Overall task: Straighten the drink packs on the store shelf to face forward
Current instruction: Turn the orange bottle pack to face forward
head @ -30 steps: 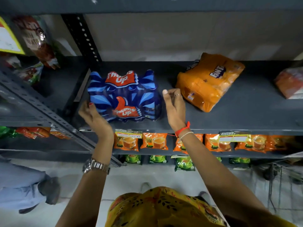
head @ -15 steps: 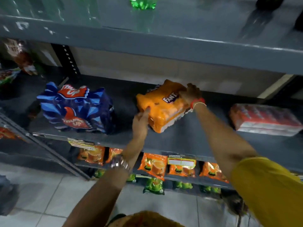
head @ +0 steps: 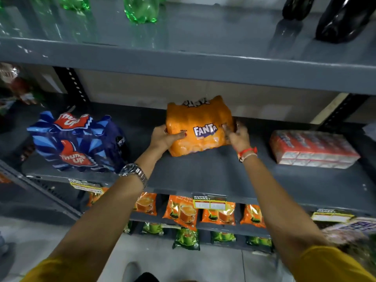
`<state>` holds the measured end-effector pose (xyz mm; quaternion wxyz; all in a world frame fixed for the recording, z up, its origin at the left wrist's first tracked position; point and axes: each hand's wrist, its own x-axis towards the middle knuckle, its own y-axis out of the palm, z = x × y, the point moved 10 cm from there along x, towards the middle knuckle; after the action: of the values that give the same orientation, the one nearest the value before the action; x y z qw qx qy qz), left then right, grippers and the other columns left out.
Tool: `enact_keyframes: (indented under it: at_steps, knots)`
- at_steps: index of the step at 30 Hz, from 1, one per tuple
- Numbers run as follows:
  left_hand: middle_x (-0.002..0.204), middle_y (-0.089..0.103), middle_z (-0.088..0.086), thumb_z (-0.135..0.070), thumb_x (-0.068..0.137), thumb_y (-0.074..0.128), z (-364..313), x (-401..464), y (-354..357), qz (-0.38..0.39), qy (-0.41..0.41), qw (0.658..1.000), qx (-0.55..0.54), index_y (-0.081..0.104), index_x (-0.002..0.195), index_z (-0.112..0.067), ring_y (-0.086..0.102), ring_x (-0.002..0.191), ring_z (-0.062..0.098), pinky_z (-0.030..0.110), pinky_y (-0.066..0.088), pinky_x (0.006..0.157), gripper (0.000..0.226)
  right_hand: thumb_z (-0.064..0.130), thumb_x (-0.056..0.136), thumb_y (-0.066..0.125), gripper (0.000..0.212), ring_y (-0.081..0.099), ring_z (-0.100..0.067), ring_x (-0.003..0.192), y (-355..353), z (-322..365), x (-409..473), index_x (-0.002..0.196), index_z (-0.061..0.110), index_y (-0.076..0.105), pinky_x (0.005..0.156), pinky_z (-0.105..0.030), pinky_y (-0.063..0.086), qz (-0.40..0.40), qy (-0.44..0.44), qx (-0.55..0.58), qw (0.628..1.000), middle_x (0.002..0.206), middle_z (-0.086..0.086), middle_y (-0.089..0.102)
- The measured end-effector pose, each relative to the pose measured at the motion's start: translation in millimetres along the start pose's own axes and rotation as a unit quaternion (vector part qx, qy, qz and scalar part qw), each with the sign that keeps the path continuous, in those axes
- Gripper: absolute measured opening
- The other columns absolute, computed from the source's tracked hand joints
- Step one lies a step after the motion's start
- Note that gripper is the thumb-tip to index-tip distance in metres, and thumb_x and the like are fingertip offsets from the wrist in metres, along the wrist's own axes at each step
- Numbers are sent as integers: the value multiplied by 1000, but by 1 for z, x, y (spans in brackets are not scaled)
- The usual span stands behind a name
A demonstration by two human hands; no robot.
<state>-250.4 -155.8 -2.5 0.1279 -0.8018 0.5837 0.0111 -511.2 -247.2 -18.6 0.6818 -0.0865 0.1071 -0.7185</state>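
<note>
Nearest, two bare forearms reach up to the grey shelf (head: 203, 171). The left hand (head: 164, 138) clamps the orange Fanta pack (head: 198, 127) at its 9 o'clock side, the right hand (head: 237, 134) at 3 o'clock — logo facing forward. At the pack's 9 o'clock stands the blue Thums Up pack (head: 77, 141); at 3 o'clock, a red pack (head: 313, 147).

Fanta pack (head: 198, 127): we find it between our fingers (head: 179, 135), on shelf (head: 213, 171).
Thums Up pack (head: 75, 143): left of fingers.
Carton pack (head: 313, 148): right of fingers.
</note>
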Motion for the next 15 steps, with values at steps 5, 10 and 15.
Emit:
enact_keyframes:
  at_steps: [5, 10, 15]
  knots:
    - [119, 60, 16, 0, 65, 79, -8, -8, 7, 26, 113, 993, 38, 54, 118, -3, 58, 104, 24, 38, 51, 85, 58, 6, 86, 64, 51, 60, -23, 103, -14, -21, -50, 130, 3, 38, 91, -37, 51, -12, -34, 89, 995, 124, -19, 56]
    - [133, 53, 18, 5, 69, 74, 18, -13, 10, 16, 115, 993, 33, 43, 134, -4, 52, 120, 26, 40, 47, 97, 72, -5, 81, 66, 64, 46, -32, 122, -10, -31, -78, 131, 2, 28, 104, -45, 43, 2, -46, 67, 997, 137, -25, 41]
    - [140, 42, 16, -10, 75, 74, 18, -19, 8, -34, 122, 989, 77, 32, 139, -8, 46, 125, 26, 38, 45, 98, 77, 32, 89, 57, 51, 43, -23, 129, -27, -15, -61, 132, 25, 32, 95, -30, 45, -22, -7, 141, 990, 149, -8, 33]
